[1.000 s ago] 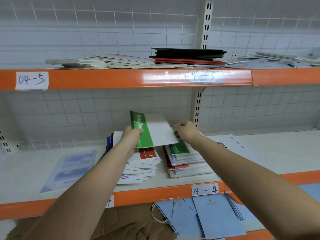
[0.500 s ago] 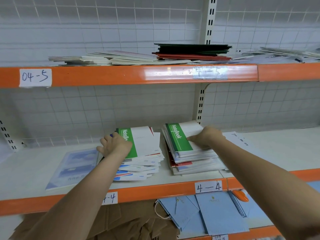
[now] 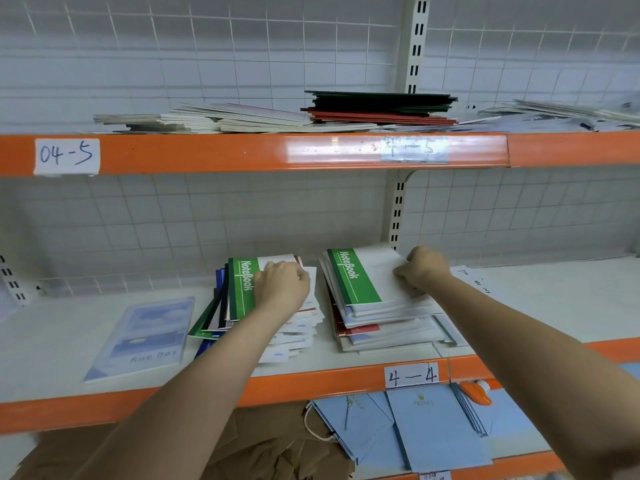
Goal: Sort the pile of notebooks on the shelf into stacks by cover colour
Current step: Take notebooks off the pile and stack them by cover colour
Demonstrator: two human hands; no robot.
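We see middle shelf (image 3: 52,344) carrying two notebook piles. Left hand (image 3: 282,287) rests, fingers curled, on green notebook (image 3: 242,285) topping left pile (image 3: 294,334). Right hand (image 3: 420,268) grips edge of green-banded notebook (image 3: 356,277) topping right pile (image 3: 388,327). Pale blue booklet (image 3: 142,337) lies left, apart. Upper shelf (image 3: 207,152) holds more stacks.

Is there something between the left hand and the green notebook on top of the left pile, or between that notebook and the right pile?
Nothing visible. The left hand already rests on the green notebook topping the left pile. Only a bare strip of shelf separates it from the right pile, where the right hand holds the top green notebook.
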